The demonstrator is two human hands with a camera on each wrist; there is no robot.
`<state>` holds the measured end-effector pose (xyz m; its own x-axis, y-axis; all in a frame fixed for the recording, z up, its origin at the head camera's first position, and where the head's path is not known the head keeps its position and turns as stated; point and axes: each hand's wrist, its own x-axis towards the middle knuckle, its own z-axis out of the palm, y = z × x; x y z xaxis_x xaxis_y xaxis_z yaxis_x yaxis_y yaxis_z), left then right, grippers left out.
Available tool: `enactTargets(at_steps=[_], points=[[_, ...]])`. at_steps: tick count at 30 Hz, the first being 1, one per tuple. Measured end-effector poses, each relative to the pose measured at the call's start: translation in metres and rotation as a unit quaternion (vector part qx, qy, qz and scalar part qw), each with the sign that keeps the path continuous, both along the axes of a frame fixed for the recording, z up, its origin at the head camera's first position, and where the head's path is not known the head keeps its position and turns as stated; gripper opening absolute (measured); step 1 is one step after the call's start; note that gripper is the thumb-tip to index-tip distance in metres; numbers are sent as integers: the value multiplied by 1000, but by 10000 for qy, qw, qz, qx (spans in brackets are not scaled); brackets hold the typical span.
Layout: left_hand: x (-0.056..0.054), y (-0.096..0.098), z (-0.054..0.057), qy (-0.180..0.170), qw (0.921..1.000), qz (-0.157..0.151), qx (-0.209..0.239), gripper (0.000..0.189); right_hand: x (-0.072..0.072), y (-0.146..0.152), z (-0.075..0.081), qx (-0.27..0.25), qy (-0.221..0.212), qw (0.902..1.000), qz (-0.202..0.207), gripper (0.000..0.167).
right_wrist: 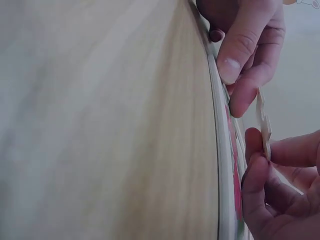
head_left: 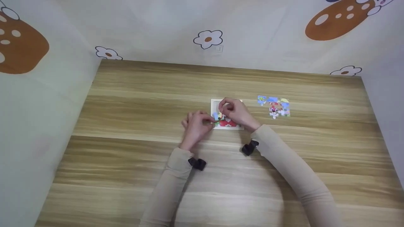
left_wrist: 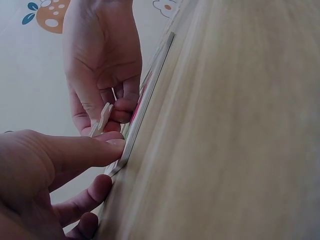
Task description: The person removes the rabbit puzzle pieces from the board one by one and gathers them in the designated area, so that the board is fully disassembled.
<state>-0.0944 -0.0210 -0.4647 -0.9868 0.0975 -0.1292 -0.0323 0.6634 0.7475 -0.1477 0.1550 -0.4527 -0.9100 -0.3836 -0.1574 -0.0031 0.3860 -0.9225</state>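
Observation:
A small white-framed jigsaw puzzle tray (head_left: 227, 127) lies on the table, with some pieces in its lower part showing red, green and blue. My left hand (head_left: 198, 126) is at its lower left corner, the thumb and index finger touching the edge and the pieces there; in the left wrist view the left hand's (left_wrist: 65, 165) other fingers are bent outside the tray. Above the tray, my right hand (head_left: 238, 112) pinches a thin puzzle piece (right_wrist: 266, 131) between thumb and fingers. The piece stands on edge, so its picture is hidden. The right hand covers part of the tray.
Right of the tray lie several loose puzzle pieces (head_left: 279, 107) close together, some showing a cartoon animal face, with a blue piece (head_left: 261, 100) at their left. The wood-grain table (head_left: 126, 126) meets a printed wall (head_left: 157, 31) at the back and walls at both sides.

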Motion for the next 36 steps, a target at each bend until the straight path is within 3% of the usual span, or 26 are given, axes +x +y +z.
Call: enactTargets(at_steps=[9,17,24,29,36], points=[[0,0,-1,-10,10000,3,93,13,2,8,4,180,-156,9994,-258,10],[0,0,-2,2,9999,-3,102,15,3,23,5,222,185,9994,-163,15],[1,0,-2,-20,9999,22,96,16,12,33,22,127,532,9985,2,16],[1,0,-3,-47,9999,41,142,16,9,46,11,114,510,9986,-39,15],[0,0,-3,-10,9998,50,212,16,10,59,9,248,364,9984,-355,16]])
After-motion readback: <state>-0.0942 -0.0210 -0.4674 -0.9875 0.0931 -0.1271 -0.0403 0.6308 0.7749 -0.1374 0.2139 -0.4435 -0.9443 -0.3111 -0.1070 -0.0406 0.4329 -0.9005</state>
